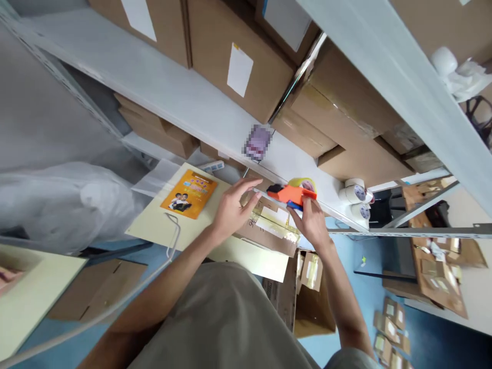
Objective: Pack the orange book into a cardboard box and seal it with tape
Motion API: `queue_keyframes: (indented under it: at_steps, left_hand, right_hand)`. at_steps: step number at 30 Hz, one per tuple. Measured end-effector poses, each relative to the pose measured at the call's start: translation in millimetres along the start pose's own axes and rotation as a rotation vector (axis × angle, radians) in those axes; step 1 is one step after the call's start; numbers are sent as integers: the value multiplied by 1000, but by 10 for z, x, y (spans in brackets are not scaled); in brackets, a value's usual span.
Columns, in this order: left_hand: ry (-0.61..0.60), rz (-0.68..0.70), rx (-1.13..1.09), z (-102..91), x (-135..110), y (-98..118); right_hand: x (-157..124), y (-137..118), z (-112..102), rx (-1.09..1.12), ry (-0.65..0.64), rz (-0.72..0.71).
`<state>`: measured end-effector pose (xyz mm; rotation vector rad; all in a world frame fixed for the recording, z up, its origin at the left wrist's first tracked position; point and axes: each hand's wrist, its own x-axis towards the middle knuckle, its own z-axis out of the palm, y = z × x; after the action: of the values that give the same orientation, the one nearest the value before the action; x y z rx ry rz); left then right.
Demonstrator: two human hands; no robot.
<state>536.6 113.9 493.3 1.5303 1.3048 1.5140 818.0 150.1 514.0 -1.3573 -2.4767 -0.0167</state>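
Note:
My right hand (313, 223) grips an orange and black tape dispenser (288, 195), which carries a roll of yellowish tape (305, 183). It is held just in front of the shelf edge, above a taped cardboard box (265, 225) with a white label. My left hand (236, 207) hovers left of the dispenser, its fingers apart and nothing visible in them. Under both hands, the box rests on a pale yellow table (226, 256). An orange booklet (189, 193) with printed figures lies on that table, to the left of my left hand.
A grey shelf (215, 120) crosses in front, bearing large cardboard cartons (242, 61), a pixelated phone-like object (257, 142) and white tape rolls (353, 193). A white cable (115, 307) runs at lower left. An open carton (315, 312) stands below right; small boxes (392, 325) lie on the blue floor.

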Motion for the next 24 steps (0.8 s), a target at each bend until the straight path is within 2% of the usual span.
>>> queue_keyframes:
  at_steps: [3, 6, 13, 17, 24]
  left_hand:
    - [-15, 23, -51, -147, -101, 100]
    - [-79, 83, -87, -308, -140, 122]
    - [-202, 199, -165, -574, -137, -91]
    - [-254, 163, -226, -663, -147, -191]
    - [-315, -12, -356, -788, -206, -327]
  right_hand:
    - [-165, -313, -205, -24, -23, -84]
    - [-221, -531, -333, -71, -36, -145]
    - [-150, -940, -518, -167, -85, -231]
    - [-70, -1164, -604, -156, -137, -215]
    - [68, -1455, -699, -124, -297, -135]
